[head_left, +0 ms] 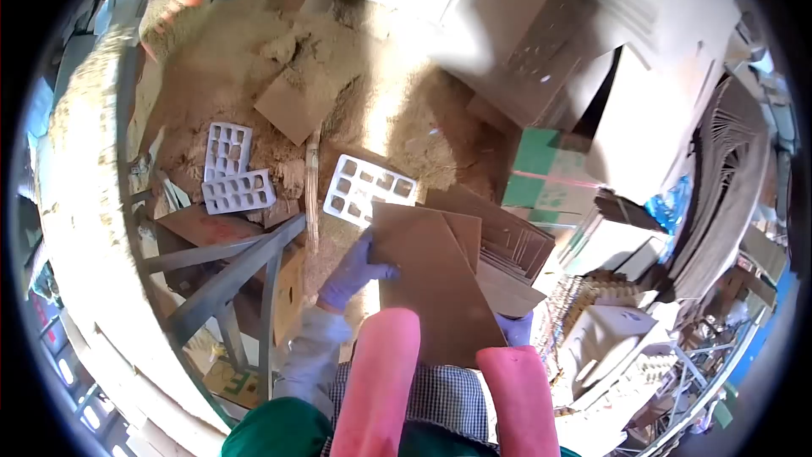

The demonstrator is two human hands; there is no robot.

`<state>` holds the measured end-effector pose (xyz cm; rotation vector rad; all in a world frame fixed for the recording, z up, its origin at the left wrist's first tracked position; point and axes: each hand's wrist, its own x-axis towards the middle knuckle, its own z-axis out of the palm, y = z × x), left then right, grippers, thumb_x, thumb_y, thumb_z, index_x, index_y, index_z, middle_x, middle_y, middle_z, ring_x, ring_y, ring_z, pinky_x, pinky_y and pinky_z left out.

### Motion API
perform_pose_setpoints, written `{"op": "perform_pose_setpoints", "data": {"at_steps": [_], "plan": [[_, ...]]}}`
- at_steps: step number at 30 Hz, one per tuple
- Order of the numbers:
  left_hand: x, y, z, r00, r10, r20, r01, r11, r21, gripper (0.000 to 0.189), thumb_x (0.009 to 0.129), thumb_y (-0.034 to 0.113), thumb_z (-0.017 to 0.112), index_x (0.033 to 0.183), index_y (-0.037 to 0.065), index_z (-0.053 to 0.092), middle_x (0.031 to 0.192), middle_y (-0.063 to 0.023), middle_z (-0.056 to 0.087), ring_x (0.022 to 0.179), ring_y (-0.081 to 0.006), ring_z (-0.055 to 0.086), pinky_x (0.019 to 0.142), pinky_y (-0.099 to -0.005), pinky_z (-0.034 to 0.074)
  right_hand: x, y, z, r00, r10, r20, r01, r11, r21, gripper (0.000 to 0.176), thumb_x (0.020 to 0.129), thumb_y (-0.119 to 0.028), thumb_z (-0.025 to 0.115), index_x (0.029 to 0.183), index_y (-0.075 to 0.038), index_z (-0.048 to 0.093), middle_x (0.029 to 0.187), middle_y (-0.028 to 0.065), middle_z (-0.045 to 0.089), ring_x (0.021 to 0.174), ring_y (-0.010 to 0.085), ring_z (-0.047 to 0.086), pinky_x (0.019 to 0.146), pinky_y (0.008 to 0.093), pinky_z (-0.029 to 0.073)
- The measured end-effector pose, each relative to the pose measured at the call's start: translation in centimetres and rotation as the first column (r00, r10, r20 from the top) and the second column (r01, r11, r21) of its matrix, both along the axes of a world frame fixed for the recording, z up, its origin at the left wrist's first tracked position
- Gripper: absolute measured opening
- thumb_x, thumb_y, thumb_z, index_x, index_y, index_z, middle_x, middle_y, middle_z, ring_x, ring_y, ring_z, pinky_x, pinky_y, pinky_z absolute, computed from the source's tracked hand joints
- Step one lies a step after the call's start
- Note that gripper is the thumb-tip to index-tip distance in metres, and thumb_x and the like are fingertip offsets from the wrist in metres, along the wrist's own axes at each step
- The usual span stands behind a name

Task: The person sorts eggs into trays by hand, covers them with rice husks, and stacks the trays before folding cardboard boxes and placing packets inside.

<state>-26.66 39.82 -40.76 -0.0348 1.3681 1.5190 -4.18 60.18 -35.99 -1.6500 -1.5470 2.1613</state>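
Brown cardboard sheets [431, 279] are held in front of my body, tilted, with one or more lying under the top one. My left hand [348, 275], in a purple glove, is closed on their left edge, with the thumb over the face of the top sheet. My right hand [516, 327], also gloved in purple, is at the lower right edge; the cardboard hides most of its fingers. Just beyond the sheets lies a white plastic tray with square openings [345, 186], partly covered by them. More cardboard pieces [518, 245] are stacked to the right.
Two more white trays [238, 192] lie on the sawdust-like floor at the left. A grey metal frame [228, 279] stands near my left arm. Boxes with green tape [531, 169] and a bent stack of cardboard [723, 178] are on the right. Two pink padded ends [389, 355] jut up in front.
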Motion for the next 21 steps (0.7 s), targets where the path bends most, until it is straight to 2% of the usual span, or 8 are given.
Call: {"op": "perform_pose_setpoints", "data": {"at_steps": [3, 4, 7, 11, 13, 16, 17, 21], "plan": [[0.8, 1.7, 6.1, 0.998, -0.027, -0.049, 0.032, 0.996, 0.087, 0.089, 0.068, 0.002, 0.071, 0.142, 0.001, 0.022, 0.131, -0.0111, 0.045, 0.116, -0.0169, 0.046, 0.093, -0.0297, 0.043, -0.7, 1.9, 7.1, 0.990, -0.090, -0.106, 0.073, 0.986, -0.152, 0.042, 0.068, 0.006, 0.072, 0.108, 0.002, 0.059, 0.090, 0.0098, 0.065, 0.080, 0.0182, 0.064, 0.071, 0.0286, 0.052], [0.8, 1.8, 7.7, 0.996, -0.089, 0.026, 0.084, 0.985, 0.152, 0.096, 0.067, 0.005, 0.074, 0.144, 0.002, 0.016, 0.134, -0.0130, 0.042, 0.122, -0.0187, 0.041, 0.100, -0.0310, 0.036, 2.1, 3.0, 6.2, 0.967, 0.104, -0.233, -0.123, 0.990, -0.069, 0.037, 0.080, -0.008, 0.066, 0.115, 0.000, 0.054, 0.097, 0.0114, 0.064, 0.084, 0.0222, 0.064, 0.072, 0.0315, 0.054], [1.0, 3.7, 15.3, 0.960, -0.278, -0.004, 0.278, 0.960, 0.009, 0.103, 0.064, 0.008, 0.077, 0.145, 0.004, 0.014, 0.141, -0.0159, 0.033, 0.129, -0.0229, 0.032, 0.107, -0.0325, 0.026, 2.6, 4.6, 13.7, 0.968, 0.170, -0.186, -0.168, 0.985, 0.023, 0.037, 0.081, -0.009, 0.065, 0.115, 0.000, 0.054, 0.098, 0.0115, 0.064, 0.084, 0.0224, 0.064, 0.072, 0.0317, 0.054], [2.1, 2.4, 20.1, 0.905, -0.194, -0.379, 0.158, 0.979, -0.125, 0.100, 0.064, 0.014, 0.076, 0.144, 0.004, 0.017, 0.141, -0.0194, 0.033, 0.130, -0.0275, 0.032, 0.107, -0.0348, 0.027, 1.3, 5.7, 21.7, 0.919, 0.313, -0.239, -0.296, 0.949, 0.106, 0.037, 0.082, -0.010, 0.064, 0.115, 0.000, 0.054, 0.099, 0.0116, 0.064, 0.085, 0.0227, 0.064, 0.073, 0.0320, 0.054], [1.9, 1.4, 23.9, 0.828, 0.059, -0.557, -0.027, 0.997, 0.066, 0.098, 0.066, 0.015, 0.075, 0.144, 0.005, 0.018, 0.141, -0.0204, 0.032, 0.130, -0.0291, 0.032, 0.107, -0.0357, 0.027, 0.0, 6.3, 24.5, 0.883, 0.375, -0.281, -0.348, 0.926, 0.143, 0.037, 0.082, -0.011, 0.064, 0.116, 0.000, 0.053, 0.099, 0.0117, 0.064, 0.085, 0.0228, 0.064, 0.073, 0.0322, 0.054], [2.1, -2.4, 33.0, 0.784, 0.187, -0.592, -0.251, 0.967, -0.028, 0.095, 0.068, 0.016, 0.073, 0.145, 0.006, 0.019, 0.141, -0.0199, 0.032, 0.130, -0.0306, 0.032, 0.107, -0.0361, 0.026, -1.9, 5.5, 28.3, 0.814, 0.452, -0.366, -0.407, 0.892, 0.196, 0.037, 0.083, -0.012, 0.063, 0.116, 0.000, 0.053, 0.100, 0.0118, 0.063, 0.085, 0.0230, 0.064, 0.073, 0.0325, 0.054], [2.5, -4.2, 33.0, 0.668, 0.217, -0.712, -0.295, 0.955, 0.014, 0.091, 0.070, 0.018, 0.071, 0.144, 0.007, 0.019, 0.142, -0.0180, 0.033, 0.129, -0.0306, 0.034, 0.108, -0.0363, 0.026, -2.6, 5.0, 29.1, 0.785, 0.480, -0.393, -0.435, 0.877, 0.203, 0.036, 0.083, -0.013, 0.062, 0.116, 0.000, 0.053, 0.100, 0.0118, 0.063, 0.085, 0.0231, 0.064, 0.073, 0.0325, 0.054], [6.0, -9.8, 40.2, 0.610, 0.282, -0.741, -0.469, 0.882, -0.051, 0.083, 0.075, 0.021, 0.068, 0.144, 0.007, 0.022, 0.140, -0.0197, 0.033, 0.127, -0.0292, 0.036, 0.106, -0.0356, 0.028, -6.3, 3.1, 31.8, 0.640, 0.586, -0.496, -0.556, 0.800, 0.227, 0.036, 0.084, -0.014, 0.061, 0.117, 0.000, 0.052, 0.101, 0.0119, 0.063, 0.086, 0.0234, 0.064, 0.073, 0.0329, 0.054]]}}
